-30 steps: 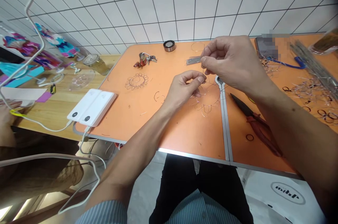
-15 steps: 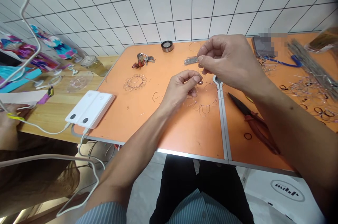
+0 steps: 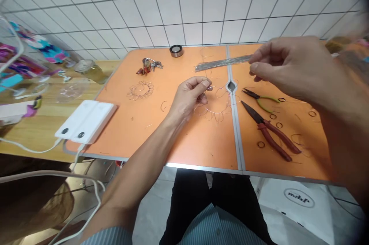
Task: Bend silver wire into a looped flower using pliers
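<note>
Left hand (image 3: 190, 97): one, thumb and forefinger pinched on a looped wire ring (image 3: 215, 112), which spreads to the right of the fingers, above the orange table (image 3: 198, 145).

Right hand (image 3: 288, 68): one, raised, fingers curled toward the thumb; whether anything is between them cannot be told.

Wire bundle (image 3: 219, 63): thin, silver, lying beyond the left hand, its right end meeting the right fingertips in view; contact unclear.

Pliers, two pairs, between the hands and nearer the body than the right fingertips: yellow-green-handled pliers (image 3: 261, 97); larger red-handled pliers (image 3: 268, 127), just beside.

Dark rings (image 3: 261, 144): several, small, scattered around both pliers.

Second wire ring (image 3: 140, 90): one, looped, flat, left of the left hand.

Keys (image 3: 151, 66): one bunch, beyond that ring.

Round container (image 3: 176, 50): one, dark-rimmed, beyond the left hand.

White devices (image 3: 85, 121): two, side by side, well left of the left hand, cables attached.
</note>
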Demonstrator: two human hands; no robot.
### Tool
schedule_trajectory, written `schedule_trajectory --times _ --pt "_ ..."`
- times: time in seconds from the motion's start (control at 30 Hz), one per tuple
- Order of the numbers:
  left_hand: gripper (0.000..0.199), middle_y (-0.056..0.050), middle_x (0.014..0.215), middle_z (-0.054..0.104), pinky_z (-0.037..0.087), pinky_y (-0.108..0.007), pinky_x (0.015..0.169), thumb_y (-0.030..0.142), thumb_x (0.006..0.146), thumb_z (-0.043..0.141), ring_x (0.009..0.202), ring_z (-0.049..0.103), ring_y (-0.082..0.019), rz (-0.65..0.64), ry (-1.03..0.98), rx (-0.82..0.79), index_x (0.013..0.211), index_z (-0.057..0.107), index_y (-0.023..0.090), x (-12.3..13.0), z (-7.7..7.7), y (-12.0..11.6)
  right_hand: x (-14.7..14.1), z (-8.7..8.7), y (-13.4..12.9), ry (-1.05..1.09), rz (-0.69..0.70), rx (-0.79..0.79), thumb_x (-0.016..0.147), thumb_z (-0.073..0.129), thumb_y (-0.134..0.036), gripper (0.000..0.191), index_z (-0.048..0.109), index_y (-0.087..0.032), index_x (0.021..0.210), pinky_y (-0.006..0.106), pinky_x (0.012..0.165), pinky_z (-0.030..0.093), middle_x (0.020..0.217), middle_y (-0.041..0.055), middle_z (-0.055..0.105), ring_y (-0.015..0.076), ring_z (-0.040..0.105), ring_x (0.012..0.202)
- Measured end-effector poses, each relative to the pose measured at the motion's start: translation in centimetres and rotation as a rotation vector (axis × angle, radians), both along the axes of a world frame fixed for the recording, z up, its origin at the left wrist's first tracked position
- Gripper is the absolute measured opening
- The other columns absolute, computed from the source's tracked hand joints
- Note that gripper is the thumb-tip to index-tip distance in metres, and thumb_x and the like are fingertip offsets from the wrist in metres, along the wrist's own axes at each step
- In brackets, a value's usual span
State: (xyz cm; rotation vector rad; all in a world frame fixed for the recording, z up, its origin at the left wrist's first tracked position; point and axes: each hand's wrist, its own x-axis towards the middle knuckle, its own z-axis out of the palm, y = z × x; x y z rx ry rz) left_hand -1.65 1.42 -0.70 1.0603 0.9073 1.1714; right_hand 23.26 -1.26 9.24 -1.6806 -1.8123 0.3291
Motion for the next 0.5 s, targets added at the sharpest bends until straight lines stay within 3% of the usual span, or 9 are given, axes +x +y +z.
schedule_trajectory --times 0.07,0.17,0.27,0.3,0.4,0.5 --pt "0.023 0.001 0.085 0.079 0.044 -0.018 0.048 0.036 0.086 0.093 0.049 0.060 -0.004 0.015 -0.010 0.008 0.089 0.078 0.019 0.0 0.1 -0.2 2.6 -1.6 -0.1 -0.147 -0.014 -0.008 0.093 0.077 -0.029 0.011 0.085 -0.029 0.100 0.038 0.072 0.049 0.088 0.0006 0.083 0.0208 0.073 0.080" --pt "0.025 0.000 0.086 0.079 0.042 -0.018 0.047 0.038 0.083 0.095 0.049 0.061 -0.004 0.021 -0.027 0.015 0.088 0.078 0.020 0.0 0.2 -0.3 5.4 -4.0 -0.3 -0.415 -0.040 -0.198 0.100 0.069 -0.033 0.013 0.080 -0.027 0.104 0.040 0.074 0.046 0.102 0.0061 0.085 0.0255 0.073 0.090" --pt "0.025 0.000 0.088 0.080 0.043 -0.019 0.048 0.039 0.084 0.095 0.049 0.060 -0.004 0.032 -0.029 0.014 0.088 0.078 0.021 -0.1 0.1 -0.2 6.2 -5.8 -0.6 -0.628 -0.013 -0.349 0.109 0.058 -0.044 0.038 0.077 -0.023 0.134 0.043 0.081 0.047 0.148 0.0177 0.078 0.0352 0.074 0.121" --pt "0.024 0.001 0.088 0.080 0.044 -0.019 0.048 0.039 0.084 0.094 0.049 0.059 -0.003 0.034 -0.029 0.009 0.089 0.078 0.021 -0.1 0.1 -0.1 6.2 -6.2 -0.7 -0.648 -0.020 -0.375 0.108 0.059 -0.049 0.043 0.077 -0.021 0.135 0.044 0.080 0.047 0.154 0.0216 0.075 0.0385 0.073 0.124" --pt "0.022 0.001 0.091 0.079 0.044 -0.018 0.049 0.039 0.088 0.091 0.051 0.059 -0.003 0.029 -0.021 -0.003 0.093 0.078 0.021 -0.1 0.0 0.1 6.1 -7.1 -0.3 -0.675 0.008 -0.406 0.109 0.057 -0.054 0.046 0.079 -0.022 0.133 0.046 0.079 0.044 0.151 0.0261 0.075 0.0423 0.073 0.124" --pt "0.021 0.001 0.092 0.079 0.048 -0.019 0.053 0.038 0.092 0.088 0.051 0.057 -0.003 0.017 -0.023 -0.009 0.094 0.077 0.020 -0.1 0.0 0.2 6.7 -7.7 0.9 -0.667 0.019 -0.439 0.104 0.062 -0.053 0.040 0.079 -0.025 0.128 0.046 0.077 0.044 0.144 0.0230 0.080 0.0410 0.075 0.119"
